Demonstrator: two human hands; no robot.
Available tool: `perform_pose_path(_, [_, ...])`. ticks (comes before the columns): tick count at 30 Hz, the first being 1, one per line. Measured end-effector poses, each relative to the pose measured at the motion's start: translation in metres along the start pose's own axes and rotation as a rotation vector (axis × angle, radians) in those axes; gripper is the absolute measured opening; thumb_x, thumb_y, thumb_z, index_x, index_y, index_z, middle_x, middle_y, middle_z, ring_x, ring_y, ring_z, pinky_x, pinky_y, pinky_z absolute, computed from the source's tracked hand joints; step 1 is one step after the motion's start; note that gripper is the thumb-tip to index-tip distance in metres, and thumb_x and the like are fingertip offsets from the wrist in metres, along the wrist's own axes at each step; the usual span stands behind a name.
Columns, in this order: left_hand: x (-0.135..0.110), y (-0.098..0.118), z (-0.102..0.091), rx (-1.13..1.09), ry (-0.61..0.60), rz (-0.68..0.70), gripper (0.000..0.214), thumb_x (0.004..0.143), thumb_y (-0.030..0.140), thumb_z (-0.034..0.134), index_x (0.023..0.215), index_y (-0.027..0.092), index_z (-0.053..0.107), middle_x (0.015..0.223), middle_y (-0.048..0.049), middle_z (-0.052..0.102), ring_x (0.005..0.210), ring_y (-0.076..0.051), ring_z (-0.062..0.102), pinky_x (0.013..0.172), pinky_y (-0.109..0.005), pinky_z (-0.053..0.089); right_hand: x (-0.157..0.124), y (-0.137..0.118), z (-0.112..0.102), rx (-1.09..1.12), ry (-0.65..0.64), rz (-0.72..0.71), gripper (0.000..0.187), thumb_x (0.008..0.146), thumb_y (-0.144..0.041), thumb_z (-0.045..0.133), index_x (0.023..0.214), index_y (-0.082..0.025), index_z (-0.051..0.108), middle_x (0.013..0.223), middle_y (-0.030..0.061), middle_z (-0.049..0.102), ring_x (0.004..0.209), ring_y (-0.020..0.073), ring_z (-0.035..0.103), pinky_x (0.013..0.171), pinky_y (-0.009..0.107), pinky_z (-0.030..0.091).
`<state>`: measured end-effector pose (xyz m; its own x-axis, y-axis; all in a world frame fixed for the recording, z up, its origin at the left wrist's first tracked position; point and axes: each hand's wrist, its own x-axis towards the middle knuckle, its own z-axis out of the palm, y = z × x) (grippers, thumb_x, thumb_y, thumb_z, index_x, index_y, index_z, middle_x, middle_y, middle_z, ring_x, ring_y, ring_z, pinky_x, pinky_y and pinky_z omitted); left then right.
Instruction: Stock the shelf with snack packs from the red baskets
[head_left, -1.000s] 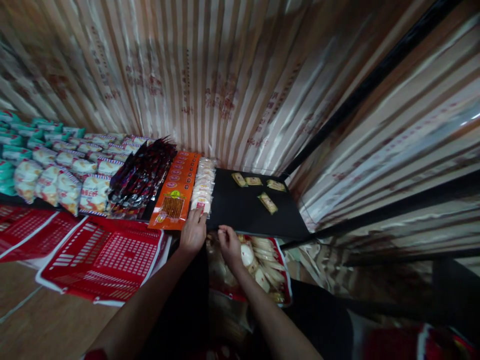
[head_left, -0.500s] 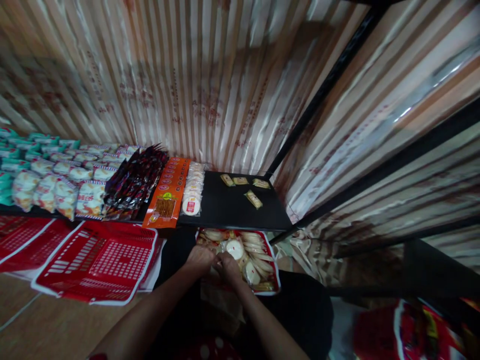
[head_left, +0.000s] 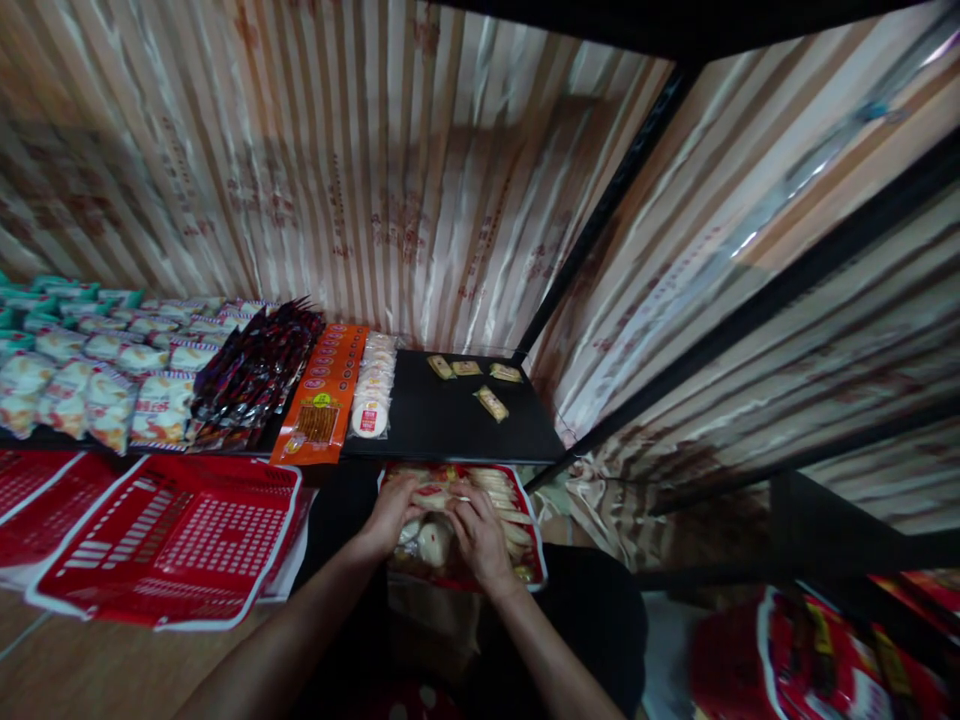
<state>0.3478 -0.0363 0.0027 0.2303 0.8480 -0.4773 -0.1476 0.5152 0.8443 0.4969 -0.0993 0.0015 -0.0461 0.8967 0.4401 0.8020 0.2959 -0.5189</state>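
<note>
Left hand [head_left: 391, 514] and right hand [head_left: 478, 540] grip wrapped crackers [head_left: 430, 494] over the red basket [head_left: 541, 556], near its far edge; slack fingers could drop them

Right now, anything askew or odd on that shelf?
Two things. At the right end of the black shelf, one small wrapped pack lies angled, out of line with three similar packs behind. The orange packet's lower end juts past the front edge. No spill visible.
</note>
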Motion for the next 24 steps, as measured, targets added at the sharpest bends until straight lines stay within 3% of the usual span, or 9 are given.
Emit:
perform_pose_path(4, [0.002,-0.001,-0.001,-0.073,0.054,0.019,0.024,0.077,0.010,0.051,0.100,0.015,0.053,0.099,-0.0078,0.065,0.085,-0.014,0.065,0.075,-0.027,0.053,-0.003,-0.004,0.001,-0.036,0.014,-0.001,0.017,0.086,-0.022,0.048,0.084,-0.024,0.064,0.111,0.0080,0.058,0.105,0.0218,0.052,0.089,0.040,0.045])
perform_pose_path(8, [0.004,0.003,-0.006,-0.135,0.092,0.101,0.033,0.075,0.009,0.052,0.108,0.016,0.051,0.108,-0.0097,0.063,0.089,-0.015,0.064,0.080,-0.028,0.052,0.003,-0.008,0.003,0.022,0.080,0.086,0.018,0.084,-0.025,0.048,0.093,-0.022,0.064,0.120,0.0106,0.054,0.114,0.0240,0.047,0.096,0.044,0.040])
perform_pose_path(11, [0.004,0.006,-0.009,-0.198,0.078,0.154,0.040,0.075,0.008,0.052,0.114,0.016,0.048,0.114,-0.0101,0.061,0.092,-0.014,0.064,0.081,-0.028,0.051,0.012,-0.013,0.008,0.245,0.109,0.318,0.028,0.084,-0.034,0.047,0.106,-0.020,0.058,0.112,0.0117,0.059,0.105,0.0232,0.055,0.091,0.042,0.045])
perform_pose_path(15, [0.005,0.007,-0.010,-0.207,0.074,0.193,0.041,0.073,0.010,0.053,0.114,0.016,0.047,0.109,-0.0100,0.063,0.087,-0.014,0.064,0.079,-0.028,0.051,0.029,-0.021,0.023,0.666,0.012,0.635,0.042,0.082,-0.048,0.047,0.110,-0.018,0.050,0.092,0.0077,0.066,0.079,0.0195,0.064,0.067,0.032,0.052])
perform_pose_path(20, [0.013,0.009,-0.018,-0.041,0.177,0.309,0.040,0.070,0.009,0.052,0.109,0.016,0.047,0.101,-0.0074,0.063,0.087,-0.015,0.064,0.080,-0.030,0.051,0.056,-0.027,0.044,0.825,-0.042,0.618,0.042,0.068,-0.048,0.063,0.096,-0.019,0.052,0.070,0.0003,0.065,0.063,0.0153,0.061,0.060,0.026,0.049])
perform_pose_path(24, [0.021,0.022,-0.034,0.312,0.335,0.470,0.041,0.071,0.008,0.050,0.111,0.017,0.048,0.108,-0.0089,0.058,0.100,-0.018,0.058,0.092,-0.037,0.046,0.083,-0.027,0.062,0.810,-0.059,0.612,0.039,0.065,-0.044,0.064,0.094,-0.020,0.053,0.060,-0.0031,0.061,0.055,0.0138,0.057,0.052,0.024,0.045])
